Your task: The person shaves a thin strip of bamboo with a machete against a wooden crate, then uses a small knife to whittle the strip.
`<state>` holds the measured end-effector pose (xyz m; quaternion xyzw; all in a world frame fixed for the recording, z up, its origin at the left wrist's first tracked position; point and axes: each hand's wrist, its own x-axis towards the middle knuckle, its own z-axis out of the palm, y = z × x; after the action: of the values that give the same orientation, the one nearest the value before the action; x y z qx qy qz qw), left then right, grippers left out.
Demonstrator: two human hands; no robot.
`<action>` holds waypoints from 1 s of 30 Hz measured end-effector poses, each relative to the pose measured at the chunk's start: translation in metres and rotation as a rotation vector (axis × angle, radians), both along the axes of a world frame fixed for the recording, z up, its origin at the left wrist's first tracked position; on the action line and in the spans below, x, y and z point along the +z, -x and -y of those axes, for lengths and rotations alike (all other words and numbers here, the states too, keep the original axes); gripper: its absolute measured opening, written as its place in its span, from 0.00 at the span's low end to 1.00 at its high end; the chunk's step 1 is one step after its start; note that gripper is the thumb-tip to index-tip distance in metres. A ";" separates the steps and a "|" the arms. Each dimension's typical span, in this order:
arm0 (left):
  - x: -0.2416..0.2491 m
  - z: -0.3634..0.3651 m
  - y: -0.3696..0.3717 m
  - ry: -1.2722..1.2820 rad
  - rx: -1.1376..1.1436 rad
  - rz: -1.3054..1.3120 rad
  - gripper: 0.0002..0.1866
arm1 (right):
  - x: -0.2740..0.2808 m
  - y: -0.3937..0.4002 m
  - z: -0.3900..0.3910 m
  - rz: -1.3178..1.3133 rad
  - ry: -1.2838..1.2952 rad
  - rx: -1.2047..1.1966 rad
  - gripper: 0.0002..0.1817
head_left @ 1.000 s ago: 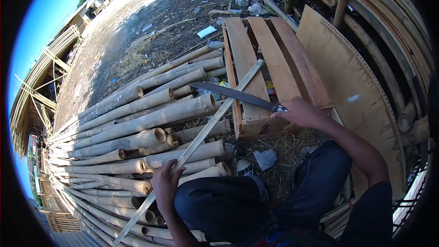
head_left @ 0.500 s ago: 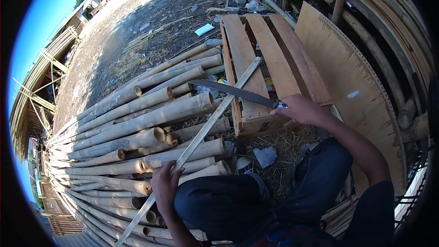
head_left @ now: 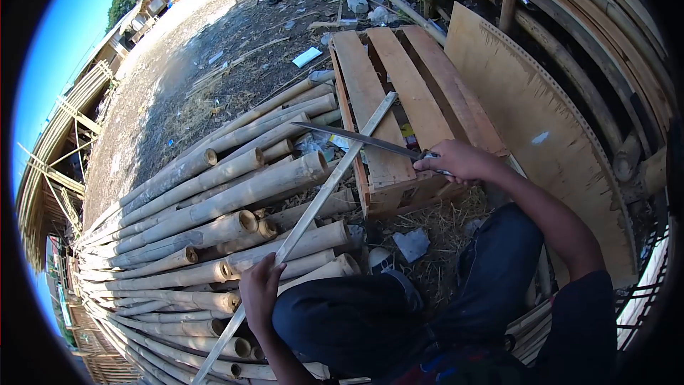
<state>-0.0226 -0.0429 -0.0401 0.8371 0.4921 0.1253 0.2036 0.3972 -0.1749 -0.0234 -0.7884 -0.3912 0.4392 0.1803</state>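
A long thin pale strip (head_left: 313, 208) runs diagonally from the lower left up onto a slatted wooden crate (head_left: 399, 184). My left hand (head_left: 259, 286) is closed round the strip beside my left knee. In my right hand (head_left: 456, 161) is the handle of a long dark blade (head_left: 356, 137), whose tip points left. The blade lies across the strip near its upper end, at the crate's left edge. Whether its edge has cut into the strip cannot be made out.
Bamboo poles (head_left: 285, 177) lie stacked at the left, their cut ends towards me. A curved plywood sheet (head_left: 524, 107) leans right of the crate, with long boards (head_left: 605, 21) behind it. Litter and a broken grey piece (head_left: 412, 244) lie on the ground.
The blade has turned slightly in my right hand and its handle sits a little further left. My left hand still holds the strip. The whole view has shifted slightly.
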 end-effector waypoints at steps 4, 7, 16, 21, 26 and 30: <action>0.005 0.002 -0.004 -0.071 -0.019 0.022 0.18 | -0.006 -0.008 0.000 0.009 -0.035 -0.013 0.28; 0.004 -0.001 -0.004 -0.110 -0.050 0.005 0.18 | -0.024 -0.012 -0.002 0.053 -0.056 0.022 0.28; -0.010 0.001 0.029 0.053 0.036 0.088 0.18 | -0.034 -0.033 0.016 0.078 -0.159 -0.294 0.31; -0.018 -0.006 0.029 0.127 0.060 0.178 0.20 | -0.008 -0.012 0.010 0.099 -0.194 -0.231 0.29; -0.021 -0.006 0.044 0.158 0.132 0.175 0.20 | -0.016 -0.024 0.010 0.083 -0.316 -0.364 0.29; -0.019 -0.003 0.040 0.124 0.155 0.103 0.19 | -0.011 -0.014 0.011 0.002 -0.287 -0.289 0.30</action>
<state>-0.0629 -0.0395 -0.0592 0.7747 0.5512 0.1529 0.2695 0.4112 -0.1862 -0.0341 -0.8030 -0.3325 0.3479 0.3516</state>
